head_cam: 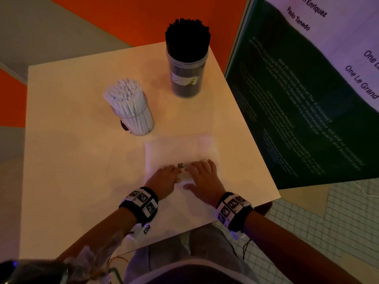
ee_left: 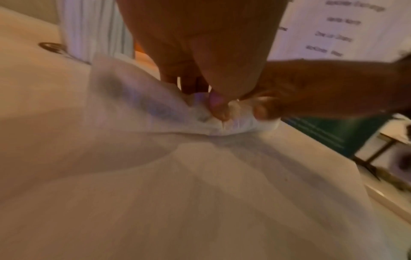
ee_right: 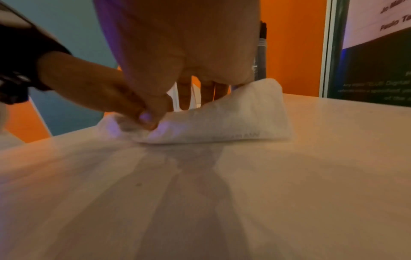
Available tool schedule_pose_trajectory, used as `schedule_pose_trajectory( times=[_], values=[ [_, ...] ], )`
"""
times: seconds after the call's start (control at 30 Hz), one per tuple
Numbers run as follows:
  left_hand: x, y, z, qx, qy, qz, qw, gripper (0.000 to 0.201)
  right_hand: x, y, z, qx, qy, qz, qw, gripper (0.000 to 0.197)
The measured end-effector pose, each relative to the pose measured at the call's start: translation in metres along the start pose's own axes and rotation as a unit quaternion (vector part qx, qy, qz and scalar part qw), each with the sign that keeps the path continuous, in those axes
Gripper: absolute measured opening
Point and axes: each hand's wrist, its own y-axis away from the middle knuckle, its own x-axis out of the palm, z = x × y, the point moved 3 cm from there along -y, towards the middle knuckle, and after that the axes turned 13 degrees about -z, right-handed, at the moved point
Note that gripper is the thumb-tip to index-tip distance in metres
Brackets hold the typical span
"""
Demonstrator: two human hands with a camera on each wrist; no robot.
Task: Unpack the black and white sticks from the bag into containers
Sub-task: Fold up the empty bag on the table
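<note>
1. A clear container point(head_cam: 136, 117) packed with white sticks point(head_cam: 125, 95) is seen upright on the table point(head_cam: 71, 160), ahead of the left hand and to its left, well apart from it.
2. The left hand point(head_cam: 165, 177) is laid on the near edge of the white bag point(head_cam: 180, 152), its fingers curled; in the left wrist view the thumb point(ee_left: 219, 103) and fingers are seen pinching a rolled fold of the bag.
3. The bag is spread flat on the table, reaching forward from both hands; a small printed label point(head_cam: 181, 165) is visible on the fold between them.
4. The right hand point(head_cam: 202, 177) is placed just beside the left, touching it at the fingertips; its thumb is pressed to the same fold and its fingers are bent over the bag, which is gripped.
5. A taller clear container point(head_cam: 186, 76) filled with black sticks point(head_cam: 187, 35) stands upright well ahead of both hands.
6. A dark printed poster point(head_cam: 307, 99) is seen to the right of the right hand, beyond the table edge.
</note>
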Motion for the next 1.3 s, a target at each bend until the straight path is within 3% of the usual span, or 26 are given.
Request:
schedule_pose_trajectory(
  times=[0.07,0.13,0.23,0.33,0.37,0.47,0.57,0.63,0.7,0.73,0.8,0.87,0.9,0.97,1.1,1.13,1.17,1.23,1.3],
  values=[
    [-0.004,-0.002,0.003,-0.034,0.049,0.024,0.998,0.036,0.001,0.007,0.002,-0.017,0.007,-0.015,1.000,0.053],
    [-0.004,0.000,0.000,-0.046,0.071,0.064,0.994,0.038,0.004,0.005,-0.002,-0.017,0.017,-0.025,0.999,0.036],
    [-0.001,0.012,-0.007,0.021,-0.017,0.007,1.000,0.041,0.006,-0.009,-0.013,0.044,-0.024,0.101,0.994,0.029],
    [0.008,0.018,-0.008,0.066,-0.133,0.021,0.989,0.046,0.011,-0.016,-0.017,0.081,-0.070,0.213,0.971,0.034],
    [0.010,0.015,-0.005,0.051,-0.134,0.026,0.989,0.040,0.012,-0.017,-0.014,0.078,-0.068,0.209,0.972,0.035],
    [0.014,0.003,0.009,-0.035,-0.059,0.053,0.996,0.035,0.011,-0.005,0.000,0.011,-0.021,0.096,0.995,0.044],
    [0.008,0.004,0.020,-0.120,0.067,0.078,0.988,0.040,0.013,0.013,0.004,-0.008,-0.048,0.066,0.997,0.057],
    [0.007,0.009,0.018,-0.160,0.149,0.103,0.970,0.040,0.013,0.013,0.004,0.013,-0.038,0.066,0.997,0.042],
    [0.005,0.014,0.010,-0.129,0.113,0.096,0.981,0.027,0.011,0.004,0.004,0.041,-0.039,0.099,0.993,0.031],
    [0.002,0.018,0.005,-0.074,0.038,0.067,0.994,0.021,0.010,-0.001,0.002,0.062,-0.054,0.142,0.986,0.031],
    [0.000,0.030,-0.004,0.042,-0.130,0.045,0.990,0.043,0.008,-0.008,-0.004,0.110,-0.094,0.249,0.958,0.031],
    [0.000,0.041,-0.014,0.105,-0.204,0.072,0.971,0.069,0.006,-0.010,-0.006,0.140,-0.119,0.318,0.930,0.029],
    [0.001,0.045,-0.016,0.114,-0.220,0.093,0.964,0.071,0.005,-0.011,-0.005,0.147,-0.122,0.339,0.921,0.030],
    [0.004,0.047,-0.016,0.095,-0.203,0.094,0.970,0.055,0.000,-0.010,-0.002,0.167,-0.143,0.352,0.910,0.033],
    [-0.018,0.042,-0.010,-0.020,-0.012,0.032,0.999,0.029,-0.020,-0.001,0.000,0.196,-0.297,0.275,0.893,0.024],
    [-0.027,0.040,-0.009,-0.036,0.034,0.009,0.999,0.023,-0.026,0.004,0.000,0.217,-0.369,0.253,0.868,0.022],
    [-0.036,0.038,-0.009,-0.055,0.087,-0.020,0.994,0.016,-0.029,0.010,0.002,0.251,-0.466,0.231,0.816,0.022],
    [-0.053,0.030,-0.016,-0.083,0.196,-0.076,0.974,0.008,-0.036,0.018,0.006,0.319,-0.651,0.170,0.667,0.034],
    [-0.068,0.021,-0.031,-0.082,0.278,-0.128,0.949,0.010,-0.038,0.022,0.011,0.341,-0.743,0.104,0.567,0.038]
  ],
)
